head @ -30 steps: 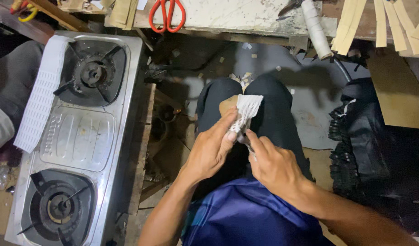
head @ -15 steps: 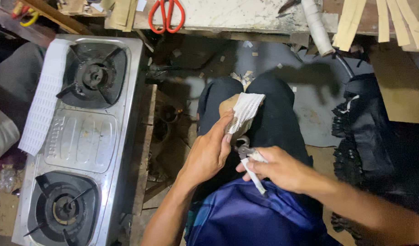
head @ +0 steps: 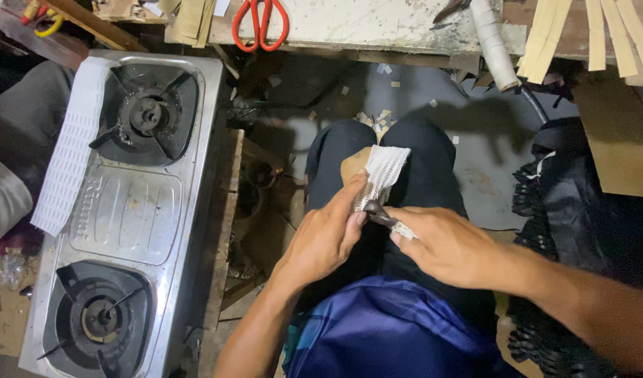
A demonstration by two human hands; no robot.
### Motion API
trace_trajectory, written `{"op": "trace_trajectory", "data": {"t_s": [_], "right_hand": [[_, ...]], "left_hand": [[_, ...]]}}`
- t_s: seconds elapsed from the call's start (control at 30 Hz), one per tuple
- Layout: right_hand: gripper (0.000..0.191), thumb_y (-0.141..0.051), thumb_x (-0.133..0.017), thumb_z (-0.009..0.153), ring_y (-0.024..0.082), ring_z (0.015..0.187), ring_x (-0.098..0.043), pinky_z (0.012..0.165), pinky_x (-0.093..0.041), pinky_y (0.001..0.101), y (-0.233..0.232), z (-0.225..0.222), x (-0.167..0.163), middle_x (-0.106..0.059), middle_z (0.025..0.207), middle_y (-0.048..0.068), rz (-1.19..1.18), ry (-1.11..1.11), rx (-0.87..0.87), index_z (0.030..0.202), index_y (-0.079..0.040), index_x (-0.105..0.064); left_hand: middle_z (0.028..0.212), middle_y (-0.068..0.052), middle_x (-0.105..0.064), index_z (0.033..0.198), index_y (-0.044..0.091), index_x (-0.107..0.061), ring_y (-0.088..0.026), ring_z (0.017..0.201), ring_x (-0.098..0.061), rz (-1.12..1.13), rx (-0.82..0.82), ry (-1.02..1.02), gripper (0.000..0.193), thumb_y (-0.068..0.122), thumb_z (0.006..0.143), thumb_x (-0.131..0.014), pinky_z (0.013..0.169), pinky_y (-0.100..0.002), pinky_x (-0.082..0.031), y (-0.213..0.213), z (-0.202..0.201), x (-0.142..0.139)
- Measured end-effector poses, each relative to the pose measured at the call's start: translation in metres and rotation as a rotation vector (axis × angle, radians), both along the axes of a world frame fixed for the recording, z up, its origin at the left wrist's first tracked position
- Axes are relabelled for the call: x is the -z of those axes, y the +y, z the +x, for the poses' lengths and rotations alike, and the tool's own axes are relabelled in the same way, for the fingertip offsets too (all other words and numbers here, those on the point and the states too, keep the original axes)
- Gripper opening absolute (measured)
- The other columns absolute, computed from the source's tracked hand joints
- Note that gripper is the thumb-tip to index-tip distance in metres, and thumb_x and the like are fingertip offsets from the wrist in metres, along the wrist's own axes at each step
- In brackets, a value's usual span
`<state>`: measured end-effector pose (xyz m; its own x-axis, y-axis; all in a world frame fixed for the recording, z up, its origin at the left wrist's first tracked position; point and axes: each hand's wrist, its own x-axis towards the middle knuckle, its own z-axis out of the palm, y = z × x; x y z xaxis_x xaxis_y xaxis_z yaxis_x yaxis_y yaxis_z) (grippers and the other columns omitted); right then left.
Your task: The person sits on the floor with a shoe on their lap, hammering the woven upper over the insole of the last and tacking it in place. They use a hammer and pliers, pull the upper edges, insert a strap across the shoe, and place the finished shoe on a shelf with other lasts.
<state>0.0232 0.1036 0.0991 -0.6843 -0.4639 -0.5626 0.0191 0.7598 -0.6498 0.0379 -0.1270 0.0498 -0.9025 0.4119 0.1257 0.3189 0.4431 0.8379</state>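
I sit with my knees under a workbench. My left hand (head: 326,234) pinches a white ribbed strip (head: 382,175) together with a thin tan wooden piece (head: 352,163), held over my lap. My right hand (head: 444,246) grips a small dark-tipped tool (head: 379,213) with a white handle, its tip touching the lower edge of the strip next to my left thumb. Dark trousers and a blue shirt (head: 384,329) fill the space below the hands.
A steel two-burner gas stove (head: 129,210) stands at my left, a long white ribbed strip (head: 71,143) draped over its edge. Red-handled scissors (head: 261,21) lie on the workbench (head: 377,24) ahead. Tan slats (head: 601,35) and black stacked material (head: 573,231) lie at the right.
My right hand has turned the tool from pointing down toward my lap to lying with its tip against the strip. The left hand keeps its hold.
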Motion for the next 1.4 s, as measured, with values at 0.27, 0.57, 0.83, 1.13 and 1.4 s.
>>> {"op": "trace_trajectory", "data": {"t_s": [0.27, 0.57, 0.83, 1.13, 1.4], "right_hand": [[0.039, -0.015, -0.063, 0.091, 0.041, 0.069, -0.069, 0.063, -0.055, 0.0456, 0.004, 0.018, 0.031, -0.070, 0.086, 0.022, -0.277, 0.291, 0.043, 0.129, -0.005, -0.064], [0.035, -0.014, -0.063, 0.089, 0.042, 0.065, -0.068, 0.055, -0.055, 0.0498, -0.020, 0.031, 0.042, -0.069, 0.086, 0.019, -0.097, 0.589, 0.032, 0.122, -0.001, -0.060], [0.027, -0.020, -0.059, 0.094, 0.026, 0.071, -0.074, 0.065, -0.057, 0.0379, -0.015, 0.031, 0.049, -0.075, 0.082, 0.010, -0.205, 0.079, 0.179, 0.116, -0.006, -0.066], [0.024, -0.027, -0.058, 0.096, 0.023, 0.063, -0.070, 0.062, -0.054, 0.0391, -0.002, 0.009, 0.040, -0.072, 0.069, 0.015, -0.193, -0.348, 0.188, 0.097, -0.004, -0.066], [0.021, -0.024, -0.059, 0.092, 0.042, 0.063, -0.066, 0.056, -0.049, 0.0495, -0.018, 0.023, 0.050, -0.065, 0.068, 0.022, -0.144, 0.203, 0.121, 0.091, -0.003, -0.060]], "left_hand": [[0.154, -0.019, -0.053, 0.153, 0.005, -0.041, -0.045, 0.120, -0.064, 0.055, 0.073, 0.040, 0.053, 0.011, 0.102, -0.057, 0.095, -0.047, -0.056, -0.005, -0.006, 0.006], [0.155, -0.020, -0.051, 0.141, 0.003, -0.055, -0.044, 0.130, -0.060, 0.086, 0.092, 0.063, 0.037, 0.007, 0.105, -0.056, 0.103, -0.044, -0.055, -0.011, -0.007, -0.002], [0.148, -0.017, -0.060, 0.134, 0.005, -0.058, -0.040, 0.117, -0.068, 0.015, -0.088, 0.014, 0.040, 0.003, 0.094, -0.055, 0.095, -0.042, -0.058, 0.002, 0.000, 0.001], [0.148, -0.017, -0.059, 0.135, 0.004, -0.055, -0.041, 0.116, -0.067, 0.018, -0.083, 0.023, 0.040, 0.005, 0.095, -0.056, 0.092, -0.043, -0.058, 0.000, 0.003, 0.006], [0.149, -0.020, -0.058, 0.136, 0.003, -0.056, -0.042, 0.127, -0.063, 0.063, -0.058, 0.006, 0.032, 0.010, 0.105, -0.055, 0.102, -0.043, -0.055, -0.005, -0.001, 0.007]]}}
